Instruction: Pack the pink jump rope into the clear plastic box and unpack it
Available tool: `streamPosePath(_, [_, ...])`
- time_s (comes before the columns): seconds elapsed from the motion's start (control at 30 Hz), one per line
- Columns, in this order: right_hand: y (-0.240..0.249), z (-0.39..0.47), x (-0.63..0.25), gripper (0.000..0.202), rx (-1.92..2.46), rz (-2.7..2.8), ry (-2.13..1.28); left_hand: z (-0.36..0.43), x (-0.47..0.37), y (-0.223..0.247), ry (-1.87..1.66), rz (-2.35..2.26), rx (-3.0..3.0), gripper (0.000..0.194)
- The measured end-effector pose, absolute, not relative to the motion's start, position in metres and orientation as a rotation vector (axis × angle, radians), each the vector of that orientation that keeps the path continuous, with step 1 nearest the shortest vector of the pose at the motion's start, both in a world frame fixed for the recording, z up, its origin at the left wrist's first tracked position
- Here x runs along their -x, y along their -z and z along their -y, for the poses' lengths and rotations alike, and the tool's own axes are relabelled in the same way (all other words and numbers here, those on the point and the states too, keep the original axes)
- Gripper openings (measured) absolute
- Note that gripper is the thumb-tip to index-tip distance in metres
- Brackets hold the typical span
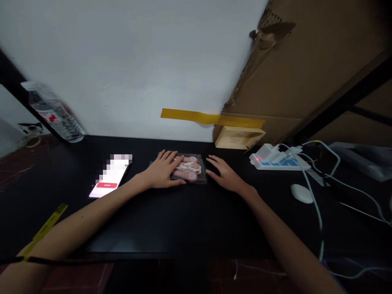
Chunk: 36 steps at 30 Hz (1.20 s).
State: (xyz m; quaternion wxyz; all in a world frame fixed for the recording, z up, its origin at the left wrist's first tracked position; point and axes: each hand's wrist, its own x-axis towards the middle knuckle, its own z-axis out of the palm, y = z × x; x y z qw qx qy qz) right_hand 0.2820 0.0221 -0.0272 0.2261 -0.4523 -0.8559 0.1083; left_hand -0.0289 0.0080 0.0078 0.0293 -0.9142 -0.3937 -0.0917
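Though the view is dim, the clear packet [192, 166] seems light and slippery, best edge-held; the left hand [161, 169] lies spread on it, the right hand [225, 174] open beside.

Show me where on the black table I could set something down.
The widest bare patch of the black table lies nearer you than the clear packet, between left forearm and right forearm. A smaller one is bordered by the right forearm, power strip and white oval object. It is crowded around the power strip, with looping white cables.
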Motion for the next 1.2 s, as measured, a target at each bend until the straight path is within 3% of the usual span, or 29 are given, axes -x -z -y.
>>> streamPosePath(0.17, [0.026, -0.026, -0.291, 0.043, 1.241, 2.349, -0.288, -0.01, 0.028, -0.007, 0.376, 1.218, 2.831, 0.102])
streamPosePath(0.43, [0.015, -0.02, -0.28, 0.035, 1.182, 2.19, -0.534, -0.011, 0.03, -0.006, 0.394, 1.207, 2.806, 0.092])
streamPosePath(0.63, [0.009, -0.018, -0.268, 0.037, 1.152, 2.005, -0.753, -0.013, 0.031, -0.008, 0.418, 1.095, 2.872, 0.086])
streamPosePath(0.9, [0.012, -0.016, -0.263, 0.035, 1.163, 2.034, -0.729, -0.009, 0.027, -0.01, 0.275, 1.139, 2.848, 0.083])
streamPosePath(1.2, [0.012, -0.011, -0.265, 0.044, 1.182, 2.195, -0.703, -0.008, 0.027, -0.007, 0.347, 1.186, 2.846, 0.082])
